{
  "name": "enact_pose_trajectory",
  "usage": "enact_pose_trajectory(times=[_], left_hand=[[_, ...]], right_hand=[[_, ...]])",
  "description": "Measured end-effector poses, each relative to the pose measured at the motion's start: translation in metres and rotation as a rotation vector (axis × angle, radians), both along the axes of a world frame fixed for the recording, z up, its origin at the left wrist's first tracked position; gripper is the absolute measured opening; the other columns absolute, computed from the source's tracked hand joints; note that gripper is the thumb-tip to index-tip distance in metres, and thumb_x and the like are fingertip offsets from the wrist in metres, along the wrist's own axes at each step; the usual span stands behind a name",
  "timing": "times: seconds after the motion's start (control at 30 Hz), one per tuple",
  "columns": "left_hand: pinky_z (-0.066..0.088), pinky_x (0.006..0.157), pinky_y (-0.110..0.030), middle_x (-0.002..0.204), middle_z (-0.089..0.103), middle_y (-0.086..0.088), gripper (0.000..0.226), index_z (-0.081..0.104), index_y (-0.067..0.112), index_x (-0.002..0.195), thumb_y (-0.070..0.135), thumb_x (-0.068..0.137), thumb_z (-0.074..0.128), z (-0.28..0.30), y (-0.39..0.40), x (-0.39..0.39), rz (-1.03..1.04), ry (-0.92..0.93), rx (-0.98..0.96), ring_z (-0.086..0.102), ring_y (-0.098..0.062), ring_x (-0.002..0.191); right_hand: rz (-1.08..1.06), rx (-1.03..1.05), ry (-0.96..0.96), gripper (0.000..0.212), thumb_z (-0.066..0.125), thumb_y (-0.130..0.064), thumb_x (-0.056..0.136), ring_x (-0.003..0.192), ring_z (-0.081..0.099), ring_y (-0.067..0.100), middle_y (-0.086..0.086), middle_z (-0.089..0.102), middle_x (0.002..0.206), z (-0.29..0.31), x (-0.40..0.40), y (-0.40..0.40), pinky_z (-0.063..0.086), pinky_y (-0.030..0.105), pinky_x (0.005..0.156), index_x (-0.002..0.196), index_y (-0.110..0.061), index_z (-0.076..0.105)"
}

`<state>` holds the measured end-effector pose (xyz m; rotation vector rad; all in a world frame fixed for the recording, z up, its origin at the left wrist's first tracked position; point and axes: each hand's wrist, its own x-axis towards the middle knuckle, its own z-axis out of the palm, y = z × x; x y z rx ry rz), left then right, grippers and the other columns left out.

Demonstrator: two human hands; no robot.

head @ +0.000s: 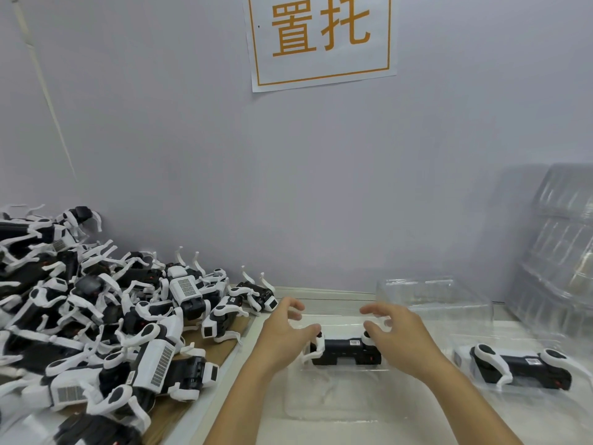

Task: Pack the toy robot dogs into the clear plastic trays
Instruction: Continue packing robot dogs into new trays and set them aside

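A black and white toy robot dog (345, 350) lies on its side in a clear plastic tray (327, 409) in front of me. My left hand (285, 332) hovers just over its left end with fingers spread and loosely bent, holding nothing. My right hand (394, 332) hovers over the dog's right end, fingers spread likewise. A second toy dog (519, 369) lies in another clear tray (462, 358) to the right.
A big heap of several toy dogs (96, 322) covers the brown board at left. A clear tray (433, 300) stands behind my right hand. A stack of clear trays (558, 252) leans on the wall at right. A paper sign (321, 36) hangs above.
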<state>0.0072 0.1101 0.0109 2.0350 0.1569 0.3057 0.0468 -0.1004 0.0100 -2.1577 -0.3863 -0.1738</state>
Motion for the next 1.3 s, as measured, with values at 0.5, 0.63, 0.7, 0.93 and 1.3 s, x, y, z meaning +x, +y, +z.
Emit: enact_pose_trajectory(times=[0.5,0.63,0.7,0.93,1.3], left_hand=[[0.009,0.118,-0.045,0.155,0.024,0.015,0.069,0.049,0.053,0.119,0.066,0.059,0.082,0.022,-0.02,-0.018,-0.385,0.194,0.72,0.006,-0.013,0.148],[0.019,0.102,-0.034,0.135,0.037,0.017,0.066,0.047,0.052,0.119,0.068,0.062,0.077,0.021,-0.026,-0.016,-0.353,0.152,0.753,0.024,-0.013,0.131],[0.02,0.1,-0.033,0.133,0.036,0.017,0.069,0.045,0.055,0.122,0.07,0.062,0.075,0.02,-0.026,-0.016,-0.341,0.146,0.755,0.024,-0.013,0.126],[0.012,0.104,-0.03,0.123,0.03,0.012,0.07,0.043,0.057,0.125,0.071,0.063,0.071,0.016,-0.02,-0.013,-0.269,0.043,0.781,0.018,-0.007,0.113],[-0.012,0.116,-0.045,0.148,0.014,0.0,0.082,0.034,0.053,0.133,0.075,0.06,0.063,0.011,-0.025,-0.008,0.017,-0.309,1.057,0.008,-0.023,0.143]], right_hand=[[-0.008,0.032,0.004,0.02,0.058,-0.022,0.096,0.103,0.046,0.003,-0.019,0.052,0.106,-0.008,0.005,0.002,0.036,0.021,0.088,0.104,-0.04,0.061],[0.001,0.083,0.001,0.022,0.057,-0.02,0.097,0.096,0.049,-0.003,-0.023,0.058,0.107,-0.007,0.006,-0.001,0.037,0.016,0.078,0.1,-0.04,0.066],[-0.002,0.156,0.009,0.023,0.056,-0.019,0.098,0.1,0.053,0.0,-0.024,0.062,0.108,-0.005,0.005,-0.001,0.038,0.019,0.084,0.1,-0.037,0.07],[-0.036,0.329,-0.031,0.025,0.054,-0.017,0.099,0.107,0.06,0.005,-0.021,0.067,0.109,0.0,0.003,-0.001,0.044,0.019,0.085,0.1,-0.034,0.072],[0.0,0.518,-0.081,0.033,0.066,-0.027,0.093,0.108,0.059,-0.001,-0.021,0.062,0.116,0.006,-0.002,0.003,0.048,0.023,0.086,0.121,-0.043,0.059]])
